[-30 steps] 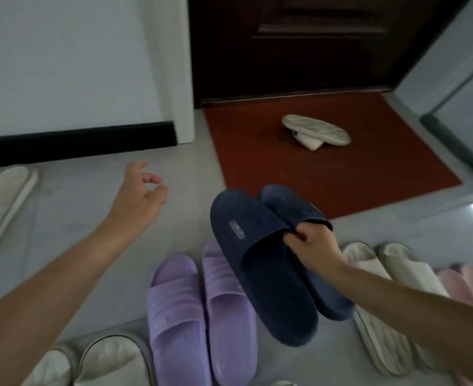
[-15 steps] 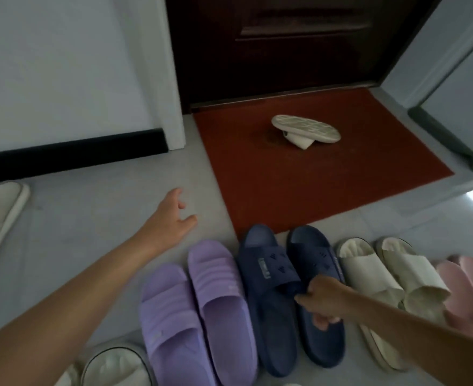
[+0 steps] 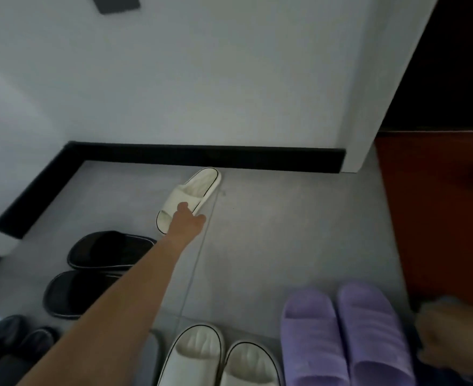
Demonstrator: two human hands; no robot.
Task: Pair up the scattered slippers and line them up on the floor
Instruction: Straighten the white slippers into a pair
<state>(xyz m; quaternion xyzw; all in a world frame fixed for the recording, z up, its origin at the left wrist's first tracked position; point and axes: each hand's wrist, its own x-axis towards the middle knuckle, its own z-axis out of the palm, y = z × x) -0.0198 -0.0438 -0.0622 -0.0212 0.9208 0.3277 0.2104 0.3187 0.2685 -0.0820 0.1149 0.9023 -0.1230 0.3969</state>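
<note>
1. At the bottom edge, a white pair (image 3: 193, 355) and a purple pair (image 3: 344, 338) stand side by side on the floor, their heels cut off.
2. The right hand (image 3: 443, 332) is a blur at the right edge; its fingers cannot be made out.
3. The left forearm partly hides a black pair (image 3: 101, 252).
4. The left hand (image 3: 188, 222) covers the strap of a lone white slipper (image 3: 199, 185) lying aslant by the baseboard (image 3: 202, 157). I cannot tell whether its fingers grip.

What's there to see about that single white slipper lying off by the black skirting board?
The lone white slipper is an open-toed slide, cream, foam-like, with a broad strap and a thin dark line round its sole's edge. It lies sole down on the grey floor, aslant, heel end close to the black skirting board. The left hand reaches over its strap; whether it grips cannot be told.
</note>
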